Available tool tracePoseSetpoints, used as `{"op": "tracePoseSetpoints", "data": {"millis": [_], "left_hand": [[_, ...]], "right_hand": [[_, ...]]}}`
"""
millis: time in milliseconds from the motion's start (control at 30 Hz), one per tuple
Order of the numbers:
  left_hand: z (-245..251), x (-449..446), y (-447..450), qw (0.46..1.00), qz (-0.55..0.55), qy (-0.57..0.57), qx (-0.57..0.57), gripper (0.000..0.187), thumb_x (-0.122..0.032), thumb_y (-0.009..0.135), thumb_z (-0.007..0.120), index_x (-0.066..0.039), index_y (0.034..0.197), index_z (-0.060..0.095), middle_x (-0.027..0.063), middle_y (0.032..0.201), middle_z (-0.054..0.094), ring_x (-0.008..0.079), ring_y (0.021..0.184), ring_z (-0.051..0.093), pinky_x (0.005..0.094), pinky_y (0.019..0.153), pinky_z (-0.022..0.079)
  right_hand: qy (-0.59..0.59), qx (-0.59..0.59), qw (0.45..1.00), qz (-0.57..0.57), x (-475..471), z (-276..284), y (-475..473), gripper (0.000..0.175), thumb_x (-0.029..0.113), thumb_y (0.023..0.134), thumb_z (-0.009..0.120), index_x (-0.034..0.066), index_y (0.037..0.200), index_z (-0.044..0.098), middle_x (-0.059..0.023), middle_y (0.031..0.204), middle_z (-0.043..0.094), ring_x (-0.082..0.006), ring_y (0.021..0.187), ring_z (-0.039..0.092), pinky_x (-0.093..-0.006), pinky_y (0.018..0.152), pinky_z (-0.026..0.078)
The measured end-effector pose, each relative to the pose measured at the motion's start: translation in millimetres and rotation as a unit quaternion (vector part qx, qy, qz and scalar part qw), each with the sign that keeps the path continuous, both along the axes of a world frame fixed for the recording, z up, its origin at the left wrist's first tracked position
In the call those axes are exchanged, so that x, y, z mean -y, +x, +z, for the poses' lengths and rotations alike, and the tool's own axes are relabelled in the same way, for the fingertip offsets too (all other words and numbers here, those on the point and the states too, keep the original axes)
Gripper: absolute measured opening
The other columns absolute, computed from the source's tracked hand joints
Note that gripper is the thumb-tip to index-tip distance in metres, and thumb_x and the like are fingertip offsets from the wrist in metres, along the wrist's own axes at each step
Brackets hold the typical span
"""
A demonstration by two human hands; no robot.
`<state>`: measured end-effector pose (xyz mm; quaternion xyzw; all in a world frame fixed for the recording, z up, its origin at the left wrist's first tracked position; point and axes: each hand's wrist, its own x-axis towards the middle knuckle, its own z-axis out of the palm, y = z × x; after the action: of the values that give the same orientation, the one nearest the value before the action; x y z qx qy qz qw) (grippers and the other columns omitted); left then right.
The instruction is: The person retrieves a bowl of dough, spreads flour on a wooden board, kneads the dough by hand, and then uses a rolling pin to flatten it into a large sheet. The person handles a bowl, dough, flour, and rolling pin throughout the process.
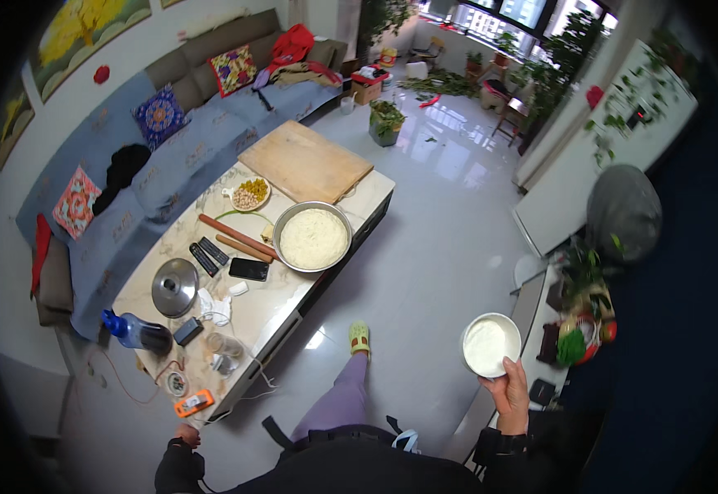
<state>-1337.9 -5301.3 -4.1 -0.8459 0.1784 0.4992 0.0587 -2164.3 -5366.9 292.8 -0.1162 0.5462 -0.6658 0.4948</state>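
Note:
My right hand [507,392] holds a white bowl [467,346] of white powder at the lower right, thumb over its rim. Low at the left, my left hand [189,435] hangs by the near corner of the marble-topped coffee table [272,309]; its fingers are too small to read. On that table a metal basin [277,247] holds pale dough, beside a wooden board [306,160]. Two rolling pins [235,236], a plate of nuts and yellow pieces [249,194], remote controls [208,256], a black phone [249,269] and a metal lid [174,288] lie around.
A blue-covered sofa [179,167] runs behind the table. Nearer on the table stand a blue-capped bottle [139,333], glass cups [226,349], an orange device [194,402] and trailing cables. A planter [386,123] stands on the floor ahead. At right are a low cabinet [532,315] and a white refrigerator [581,167].

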Motion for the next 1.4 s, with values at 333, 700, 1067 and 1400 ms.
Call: {"op": "tracePoseSetpoints", "data": {"millis": [333,700,1067,1400], "left_hand": [[113,403,-365,0.888,-0.252,-0.371,-0.100,0.026,-0.027,0.089,0.061,-0.004,0.100,0.066,0.0133,0.085,0.069,0.0241,0.077,0.067,0.0353,0.070,0.051],[115,412,-462,0.950,-0.007,-0.242,0.197,0.013,-0.012,0.085,0.063,-0.004,0.096,0.064,0.0171,0.095,0.068,0.0351,0.085,0.066,0.0406,0.073,0.053],[151,383,-810,0.928,0.369,-0.033,-0.045,0.022,-0.020,0.087,0.066,-0.003,0.101,0.068,0.0147,0.086,0.072,0.0219,0.080,0.070,0.0342,0.072,0.054],[107,471,-861,0.854,0.506,-0.079,-0.087,0.017,-0.015,0.091,0.065,0.000,0.099,0.064,0.0065,0.084,0.068,0.0148,0.078,0.064,0.0295,0.073,0.052]], "right_hand": [[0.047,-0.047,0.973,0.223,389,8,-75,0.036,0.013,0.090,0.062,0.0029,0.120,0.046,-0.0162,0.119,0.058,-0.0275,0.102,0.066,-0.0402,0.072,0.063],[0.123,-0.253,0.834,0.475,806,-134,-34,0.038,0.011,0.079,0.079,0.0090,0.095,0.045,-0.0056,0.096,0.053,-0.0165,0.085,0.063,-0.0308,0.065,0.061],[-0.105,-0.524,0.577,0.618,1028,-314,86,0.055,0.024,0.062,0.088,0.0041,0.090,0.045,-0.0156,0.092,0.053,-0.0289,0.090,0.054,-0.0371,0.076,0.047],[-0.156,-0.551,0.553,0.605,1105,-357,194,0.054,0.027,0.061,0.089,0.0037,0.086,0.047,-0.0166,0.090,0.056,-0.0308,0.086,0.057,-0.0378,0.078,0.047]]}}
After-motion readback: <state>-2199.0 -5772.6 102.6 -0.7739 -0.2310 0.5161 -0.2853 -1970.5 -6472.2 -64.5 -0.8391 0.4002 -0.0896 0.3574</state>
